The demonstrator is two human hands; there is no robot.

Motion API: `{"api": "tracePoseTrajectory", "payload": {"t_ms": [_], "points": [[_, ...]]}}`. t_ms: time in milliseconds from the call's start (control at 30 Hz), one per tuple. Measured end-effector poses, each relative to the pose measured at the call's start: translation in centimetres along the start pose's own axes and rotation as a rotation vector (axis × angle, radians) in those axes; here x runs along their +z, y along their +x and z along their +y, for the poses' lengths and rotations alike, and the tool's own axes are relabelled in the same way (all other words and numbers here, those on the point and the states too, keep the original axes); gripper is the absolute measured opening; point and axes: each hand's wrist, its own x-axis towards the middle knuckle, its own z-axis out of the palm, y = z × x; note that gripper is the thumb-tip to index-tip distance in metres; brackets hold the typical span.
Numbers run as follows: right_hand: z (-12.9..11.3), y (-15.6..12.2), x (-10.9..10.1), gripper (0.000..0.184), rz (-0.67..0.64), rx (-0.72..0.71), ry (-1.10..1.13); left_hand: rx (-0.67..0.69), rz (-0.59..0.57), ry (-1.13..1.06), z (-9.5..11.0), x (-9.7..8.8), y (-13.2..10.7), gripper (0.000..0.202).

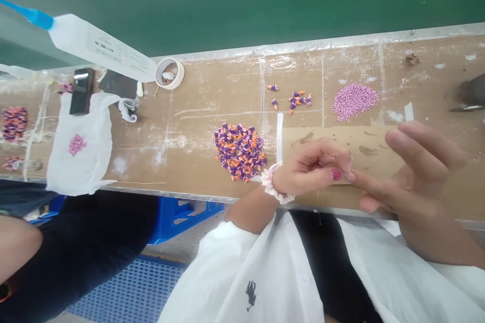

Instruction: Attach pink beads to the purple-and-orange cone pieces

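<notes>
My left hand [310, 164], with a pale frilly scrunchie [272, 184] round its wrist, is closed in a pinch. Whatever sits between its thumb and forefinger is too small to make out. One outstretched finger of my right hand [420, 181] meets these fingertips, while its other fingers are spread and slightly blurred. Both hands are above a tan sheet [322, 135] with brown smears. Left of them lies a heap of small purple and orange figures [239, 154]. Beyond the sheet are several more loose figures [297, 101] and a pile of tiny pink bead-like pieces [355, 102].
A white bottle with a blue nozzle [102, 45] stands beside a tape roll [169, 73]. Further left, a white plastic bag [81, 161] bears pink pieces and a dark phone-like object [82, 92]. A person's dark-clothed leg [98, 227] is beside me. A dark object [472, 93] is at far right.
</notes>
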Motion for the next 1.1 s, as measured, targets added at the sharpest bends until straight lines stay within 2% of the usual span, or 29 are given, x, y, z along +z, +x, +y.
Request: {"api": "tracePoseTrajectory", "payload": {"t_ms": [100,233,367,467,733,900,1100], "points": [[0.0,-0.1,0.1,0.039,0.005,-0.035,0.011,-0.028,-0.048,-0.002,0.4,0.0,0.1,0.006],[-0.1,-0.2,0.1,0.04,-0.029,-0.037,0.024,-0.078,-0.032,0.015,0.7,0.1,0.0,0.008],[-0.2,-0.2,0.0,0.041,-0.048,-0.027,0.028,-0.043,-0.026,-0.001,0.6,0.2,-0.2,0.005],[-0.2,-0.3,0.0,0.041,-0.048,-0.058,0.027,-0.038,-0.024,0.038,0.3,0.2,-0.3,0.01],[-0.3,-0.2,0.1,0.039,-0.024,-0.074,0.01,-0.027,-0.08,0.043,-0.2,-0.1,-0.7,0.012],[-0.2,-0.2,0.0,0.039,-0.03,-0.079,0.0,-0.06,-0.039,0.063,-0.6,-0.3,-0.7,0.022],[-0.1,-0.2,0.0,0.039,-0.008,-0.095,-0.01,-0.016,-0.029,0.016,-0.2,0.1,-0.4,0.018]]}}
